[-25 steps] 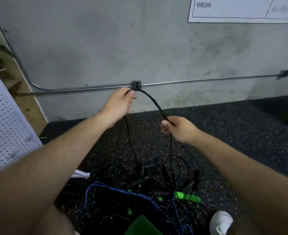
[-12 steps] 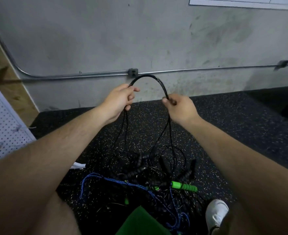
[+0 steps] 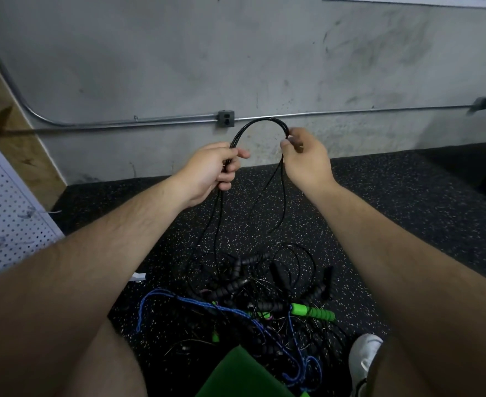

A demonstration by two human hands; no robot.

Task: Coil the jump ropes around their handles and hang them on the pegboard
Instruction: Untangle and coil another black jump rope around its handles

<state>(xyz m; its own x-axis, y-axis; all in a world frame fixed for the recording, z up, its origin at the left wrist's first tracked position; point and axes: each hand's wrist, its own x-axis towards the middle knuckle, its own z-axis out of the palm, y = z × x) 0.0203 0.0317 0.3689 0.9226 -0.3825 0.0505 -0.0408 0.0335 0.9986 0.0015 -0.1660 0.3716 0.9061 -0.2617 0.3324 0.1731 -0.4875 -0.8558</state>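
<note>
A thin black jump rope (image 3: pixel 260 121) arches between my two hands in front of the wall. My left hand (image 3: pixel 210 170) grips several strands of it, fingers curled round them. My right hand (image 3: pixel 304 159) pinches the other end of the arch between thumb and fingers. From both hands the strands hang down to a tangled pile of ropes (image 3: pixel 253 299) on the floor, with black ribbed handles, a green handle (image 3: pixel 313 312) and a blue rope (image 3: pixel 184 300). The white pegboard (image 3: pixel 4 213) stands at the left edge.
A grey concrete wall with a metal conduit (image 3: pixel 138 121) and an outlet box (image 3: pixel 226 118) is straight ahead. The floor is black speckled rubber (image 3: pixel 408 202). My white shoe (image 3: pixel 363 356) and green clothing (image 3: pixel 241 376) sit near the bottom. A wooden panel (image 3: pixel 10 133) leans left.
My right hand has risen from low on the rope to level with my left hand, and the two hands have come closer, turning the slanting strand into a tight arch.
</note>
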